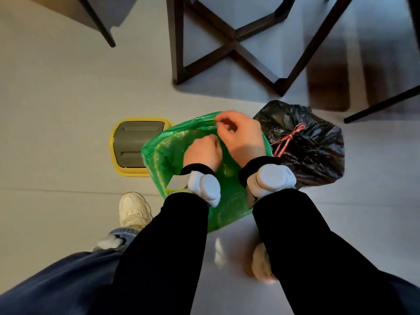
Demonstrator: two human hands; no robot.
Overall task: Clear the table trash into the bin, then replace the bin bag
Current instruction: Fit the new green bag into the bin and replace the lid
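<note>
hands work at the mouth of the green bag (163, 155), which is held over the floor (56, 87), beside the yellow bin lid (136, 144). the left hand (203, 151) grips the near film with curled fingers; the right hand (238, 133) pinches the far edge. the tied black bag (313, 151) sits just beside, on the floor. to do this step well, i think both edges should be pulled apart evenly, so the mouth opens wide before it goes over the bin rim, without tearing the thin film.
</note>
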